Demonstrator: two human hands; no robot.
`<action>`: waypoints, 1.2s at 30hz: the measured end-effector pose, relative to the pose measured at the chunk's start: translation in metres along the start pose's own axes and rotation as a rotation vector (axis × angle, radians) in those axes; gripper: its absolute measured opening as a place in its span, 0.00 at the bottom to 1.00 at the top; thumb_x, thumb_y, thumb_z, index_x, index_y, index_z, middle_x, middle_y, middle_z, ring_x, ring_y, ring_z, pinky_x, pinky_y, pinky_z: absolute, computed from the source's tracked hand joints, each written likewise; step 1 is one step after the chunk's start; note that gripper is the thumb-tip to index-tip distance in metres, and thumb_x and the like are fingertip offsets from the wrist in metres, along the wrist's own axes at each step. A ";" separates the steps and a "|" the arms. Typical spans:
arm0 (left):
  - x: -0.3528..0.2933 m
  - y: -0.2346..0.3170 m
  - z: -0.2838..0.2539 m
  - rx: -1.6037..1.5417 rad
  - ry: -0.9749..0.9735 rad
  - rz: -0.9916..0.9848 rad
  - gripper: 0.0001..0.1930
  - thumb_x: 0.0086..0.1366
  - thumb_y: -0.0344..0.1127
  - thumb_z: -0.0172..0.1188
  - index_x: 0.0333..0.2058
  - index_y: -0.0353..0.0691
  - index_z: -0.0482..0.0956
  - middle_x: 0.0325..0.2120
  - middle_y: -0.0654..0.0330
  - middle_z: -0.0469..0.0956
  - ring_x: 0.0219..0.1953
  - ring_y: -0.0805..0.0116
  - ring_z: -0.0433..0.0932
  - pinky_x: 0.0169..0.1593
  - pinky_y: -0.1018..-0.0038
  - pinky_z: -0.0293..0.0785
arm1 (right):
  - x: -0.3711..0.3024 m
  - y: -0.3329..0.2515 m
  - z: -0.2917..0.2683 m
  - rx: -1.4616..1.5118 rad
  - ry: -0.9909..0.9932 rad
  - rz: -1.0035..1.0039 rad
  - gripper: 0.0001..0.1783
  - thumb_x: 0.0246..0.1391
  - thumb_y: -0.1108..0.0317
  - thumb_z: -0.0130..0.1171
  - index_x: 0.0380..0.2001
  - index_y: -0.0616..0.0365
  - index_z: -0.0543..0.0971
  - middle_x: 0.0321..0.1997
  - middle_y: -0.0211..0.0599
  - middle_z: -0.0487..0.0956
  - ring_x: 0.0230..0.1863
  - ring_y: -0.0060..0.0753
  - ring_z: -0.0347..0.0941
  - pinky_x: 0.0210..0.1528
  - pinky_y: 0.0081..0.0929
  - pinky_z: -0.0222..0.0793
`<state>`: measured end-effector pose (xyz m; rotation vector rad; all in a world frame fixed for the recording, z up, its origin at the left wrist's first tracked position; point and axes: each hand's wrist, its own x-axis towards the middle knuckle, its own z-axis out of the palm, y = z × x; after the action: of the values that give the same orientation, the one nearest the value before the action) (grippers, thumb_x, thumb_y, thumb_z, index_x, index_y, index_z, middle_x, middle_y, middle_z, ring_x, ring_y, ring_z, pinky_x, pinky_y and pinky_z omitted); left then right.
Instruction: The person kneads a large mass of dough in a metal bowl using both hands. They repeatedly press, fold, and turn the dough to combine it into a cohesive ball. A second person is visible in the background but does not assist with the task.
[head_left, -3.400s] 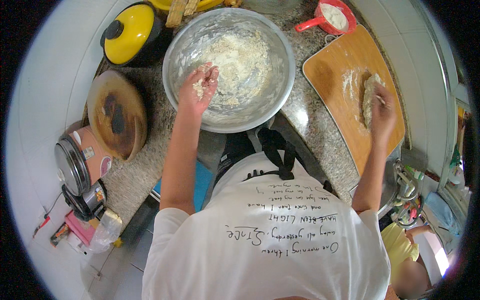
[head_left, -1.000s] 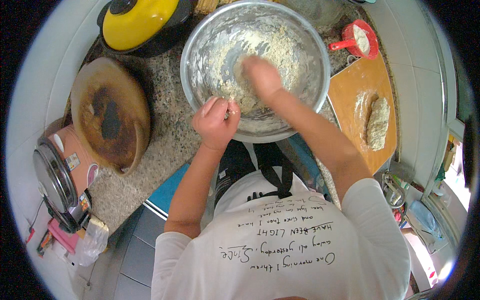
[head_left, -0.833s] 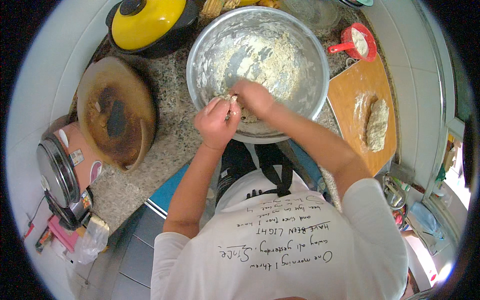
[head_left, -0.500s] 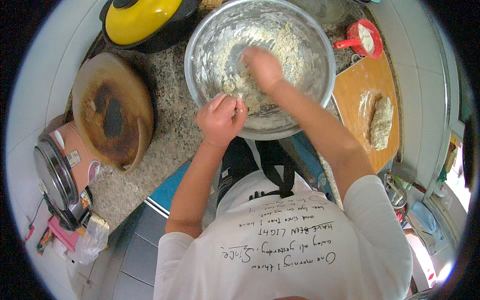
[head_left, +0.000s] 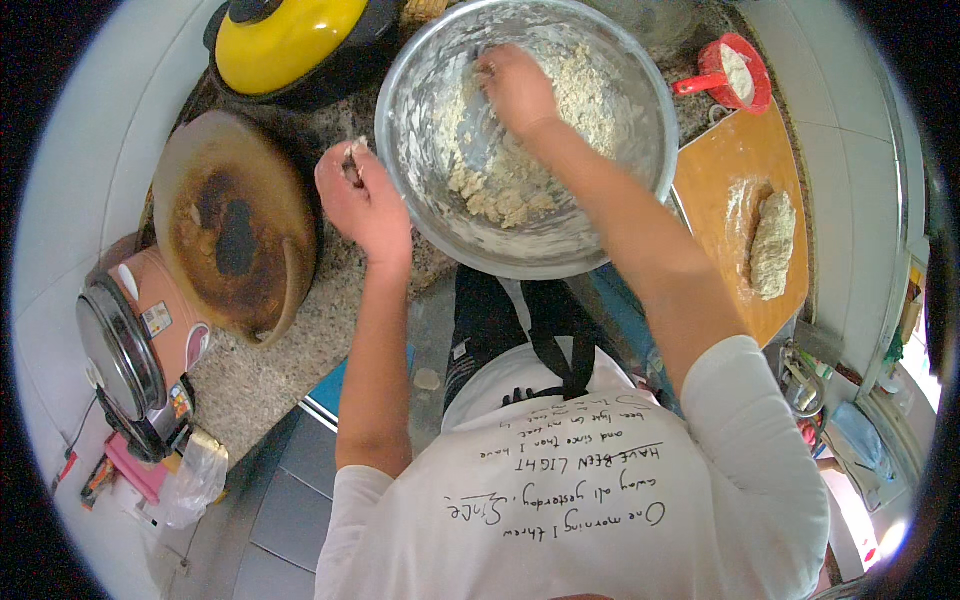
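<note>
A wide steel bowl [head_left: 650, 150] holds crumbly, floury dough [head_left: 505, 195], with more bits smeared up its sides. My right hand [head_left: 520, 90] is inside the bowl, by its far inner wall. Its fingers are curled downward, and whatever they hold is hidden. Just outside the bowl's left rim is my left hand [head_left: 365, 205], above the counter. Its fingers are loosely bent, a gap shows between thumb and fingers, and pale dough bits stick to the tips.
Left stand a brown, scorched clay pot lid [head_left: 185, 235], a black pot with a yellow lid [head_left: 285, 45] and a pink cooker [head_left: 165, 310]. At right, a floured wooden board [head_left: 715, 190] carries a dough log [head_left: 773, 245]. A red cup of flour [head_left: 745, 90] sits beyond it.
My left hand has moved left, from over the bowl's near rim to outside it. My right hand has shifted slightly toward the far wall, and the near dough is now uncovered.
</note>
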<state>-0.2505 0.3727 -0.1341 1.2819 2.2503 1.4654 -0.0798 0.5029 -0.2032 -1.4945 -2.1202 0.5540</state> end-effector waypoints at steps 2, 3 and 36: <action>0.001 -0.009 0.012 0.113 0.055 0.099 0.09 0.66 0.36 0.58 0.38 0.34 0.77 0.31 0.57 0.77 0.28 0.69 0.72 0.34 0.72 0.70 | -0.016 -0.025 0.012 0.025 -0.097 0.032 0.10 0.55 0.71 0.55 0.39 0.57 0.81 0.42 0.48 0.77 0.46 0.53 0.74 0.51 0.43 0.70; 0.002 -0.007 0.014 0.105 0.076 0.099 0.09 0.66 0.36 0.58 0.38 0.35 0.78 0.31 0.57 0.77 0.28 0.68 0.72 0.34 0.71 0.70 | -0.027 -0.035 0.016 0.013 -0.177 0.011 0.10 0.54 0.71 0.54 0.37 0.57 0.81 0.41 0.47 0.77 0.46 0.53 0.73 0.50 0.43 0.70; -0.070 0.029 0.016 0.018 -0.340 0.360 0.05 0.59 0.31 0.62 0.36 0.42 0.80 0.34 0.54 0.78 0.37 0.51 0.77 0.41 0.63 0.75 | -0.075 0.067 -0.037 -0.261 -0.054 0.143 0.11 0.55 0.71 0.53 0.40 0.61 0.80 0.44 0.51 0.78 0.46 0.54 0.75 0.51 0.44 0.71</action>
<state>-0.1819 0.3364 -0.1393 1.8565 1.8884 1.2055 0.0138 0.4548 -0.2243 -1.8034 -2.2062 0.3820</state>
